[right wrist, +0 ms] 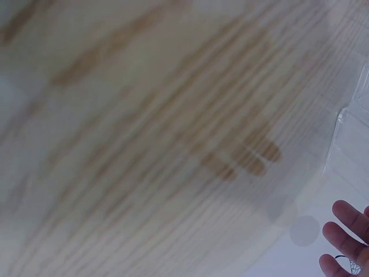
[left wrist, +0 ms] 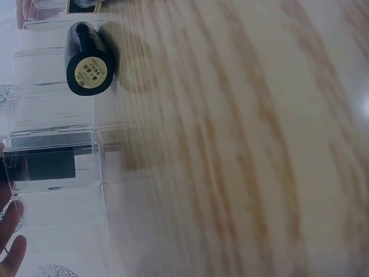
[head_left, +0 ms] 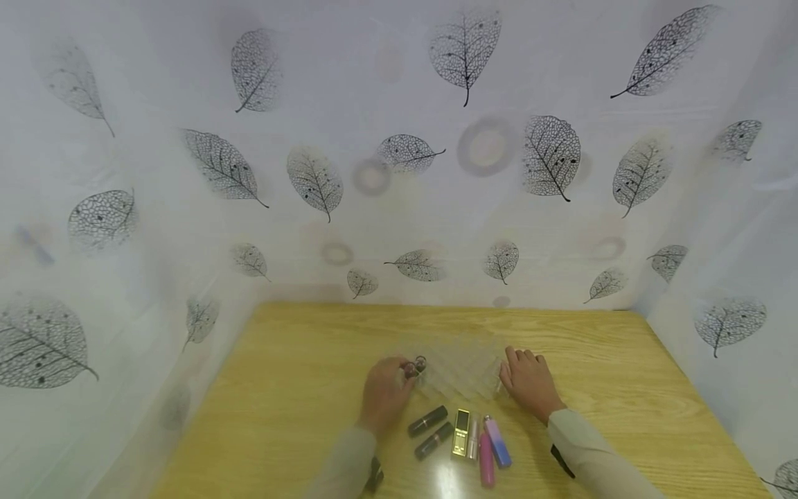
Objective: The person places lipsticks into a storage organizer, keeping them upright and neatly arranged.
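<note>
My left hand [head_left: 385,391] is at the left end of a clear compartmented organizer [head_left: 461,367], its fingers around the end of a dark lipstick [head_left: 409,369]. In the left wrist view that black lipstick [left wrist: 49,164] sits inside a clear slot, with fingertips [left wrist: 14,254] at the left edge. Another round-topped tube [head_left: 420,362] stands right beside it. At the organizer's right end is my right hand [head_left: 533,381]; its fingers [right wrist: 346,231] look extended and spread in the right wrist view, holding nothing visible there.
In front of the organizer lie two black lipsticks [head_left: 428,421], a gold tube [head_left: 461,431], a silvery clear tube [head_left: 473,436], a pink tube [head_left: 487,459] and a purple-blue tube [head_left: 497,441]. The wooden table [head_left: 299,374] meets a leaf-printed curtain [head_left: 399,208] behind.
</note>
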{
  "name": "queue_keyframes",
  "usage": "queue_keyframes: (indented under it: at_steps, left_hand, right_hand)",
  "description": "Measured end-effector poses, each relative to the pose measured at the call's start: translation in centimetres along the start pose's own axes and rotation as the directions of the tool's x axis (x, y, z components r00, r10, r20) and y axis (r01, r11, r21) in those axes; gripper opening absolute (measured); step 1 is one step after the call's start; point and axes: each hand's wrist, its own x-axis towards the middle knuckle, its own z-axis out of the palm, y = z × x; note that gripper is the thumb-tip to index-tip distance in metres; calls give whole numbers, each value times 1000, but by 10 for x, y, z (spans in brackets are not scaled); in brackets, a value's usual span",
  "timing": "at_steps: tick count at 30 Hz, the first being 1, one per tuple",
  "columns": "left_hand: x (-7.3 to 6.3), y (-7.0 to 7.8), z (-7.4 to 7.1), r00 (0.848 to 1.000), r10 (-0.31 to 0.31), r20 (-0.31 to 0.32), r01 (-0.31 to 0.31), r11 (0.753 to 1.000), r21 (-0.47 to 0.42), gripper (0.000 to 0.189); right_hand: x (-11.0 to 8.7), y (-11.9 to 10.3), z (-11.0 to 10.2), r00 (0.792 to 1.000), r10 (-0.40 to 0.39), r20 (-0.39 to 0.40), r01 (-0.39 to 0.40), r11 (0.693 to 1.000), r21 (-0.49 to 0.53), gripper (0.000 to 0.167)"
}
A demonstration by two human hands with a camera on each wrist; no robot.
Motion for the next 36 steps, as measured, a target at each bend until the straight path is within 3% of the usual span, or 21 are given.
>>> queue_keyframes:
  at_steps: [10,18,24,30,36]
  left_hand:
    - [0,1,0,1000,-5,26,4,999,54,24]
    - [1,3,-2,999,-13,33,12,999,43,23]
    - [0,2,-2,999,-23,34,21,999,45,32]
    - [0,0,1,1000,-11,10,10,999,43,46]
    - [-4,4,-2,997,47,-58,-46,999,22,51]
  right_hand:
    - [0,1,0,1000,-1,-13,1,1000,5,26]
    - [0,0,-1,1000,-6,-7,6,1000,2,26]
    - [1,0,-2,1000,-3,-1,3,1000,7,23]
    - [0,-1,-1,1000,2,0,-2,1000,18,23]
    - [0,0,1,1000,4,2,-4,1000,6,23]
